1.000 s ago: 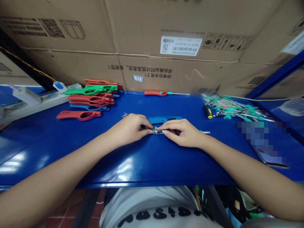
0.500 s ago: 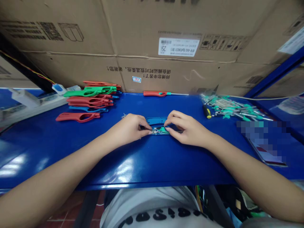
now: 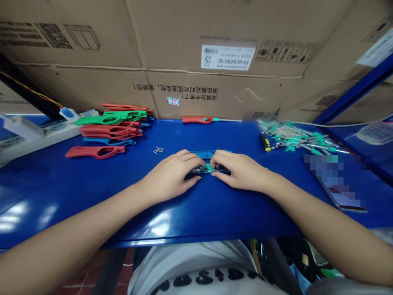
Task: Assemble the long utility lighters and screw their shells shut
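Both of my hands meet at a lighter assembly lying low on the blue table; its green trigger piece point(image 3: 209, 166) and thin wires show between my fingers. My left hand point(image 3: 176, 172) grips the left end, thumb at the near edge and fingers over the top. My right hand point(image 3: 238, 169) pinches the right part beside the trigger piece. Just behind lies a blue lighter shell half point(image 3: 204, 154), partly covered by my fingers. Much of the assembly is hidden under both hands. A small pile of screws point(image 3: 158, 150) lies left of my left hand.
Red, green and blue lighter shells point(image 3: 110, 131) are stacked at left beside a power strip point(image 3: 52, 131). An assembled red lighter point(image 3: 200, 120) lies by the cardboard box point(image 3: 178, 82). Right are a yellow-black screwdriver point(image 3: 265, 142), metal lighter rods with green parts point(image 3: 301, 138) and a phone point(image 3: 339, 184).
My left hand has shifted right and its fingers now reach over the assembly. My right hand has closed in lower beside the trigger piece. The view has tilted slightly.
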The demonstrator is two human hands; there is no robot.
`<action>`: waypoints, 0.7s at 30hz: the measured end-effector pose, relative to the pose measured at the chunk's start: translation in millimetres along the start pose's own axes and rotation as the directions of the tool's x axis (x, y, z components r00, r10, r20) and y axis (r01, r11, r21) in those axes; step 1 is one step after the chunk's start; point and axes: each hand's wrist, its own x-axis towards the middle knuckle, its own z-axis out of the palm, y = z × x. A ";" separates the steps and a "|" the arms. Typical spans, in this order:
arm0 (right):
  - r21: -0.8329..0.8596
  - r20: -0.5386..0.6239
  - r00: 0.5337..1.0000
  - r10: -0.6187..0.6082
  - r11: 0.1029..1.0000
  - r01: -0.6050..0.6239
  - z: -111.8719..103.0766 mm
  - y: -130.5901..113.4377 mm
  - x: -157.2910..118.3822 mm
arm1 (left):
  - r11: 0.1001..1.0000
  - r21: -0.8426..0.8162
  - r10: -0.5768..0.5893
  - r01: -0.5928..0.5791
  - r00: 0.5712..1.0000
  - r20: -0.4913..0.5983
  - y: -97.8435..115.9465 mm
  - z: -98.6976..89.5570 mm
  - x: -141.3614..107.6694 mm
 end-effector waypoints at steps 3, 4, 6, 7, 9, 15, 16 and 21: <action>-0.004 0.014 1.000 -0.011 1.000 0.012 -0.3 -0.7 0.0 | 1.000 0.002 0.000 0.000 1.000 0.020 0.0 5.0 -0.6; 0.003 0.015 1.000 -0.015 1.000 0.015 -0.6 -1.1 -0.2 | 1.000 0.002 0.001 -0.001 1.000 0.020 -0.2 6.0 -0.7; 0.031 0.001 1.000 -0.022 0.999 0.022 -1.0 -1.2 -0.5 | 1.000 -0.001 0.004 -0.004 1.000 0.014 -0.6 7.1 -0.6; 0.048 -0.010 1.000 -0.025 0.999 0.025 -1.1 -0.8 -0.5 | 1.000 -0.003 0.007 -0.007 1.000 0.012 -0.8 7.4 -0.5; 0.077 -0.030 0.999 -0.029 0.997 0.031 -0.8 1.2 -0.2 | 1.000 -0.005 0.014 -0.014 1.000 0.013 -1.2 7.6 -0.4; 0.139 -0.056 0.998 -0.021 0.990 0.029 3.3 7.3 1.9 | 0.999 0.012 0.040 -0.041 0.999 0.019 -2.0 7.9 -0.7; 0.144 -0.060 0.998 -0.018 0.989 0.027 3.5 7.5 2.2 | 0.999 0.014 0.044 -0.044 0.999 0.021 -2.2 7.9 -0.6; 0.217 -0.041 0.999 -0.022 0.976 0.030 -1.7 8.0 2.6 | 0.999 0.012 0.043 -0.044 0.999 0.021 -3.3 8.2 0.0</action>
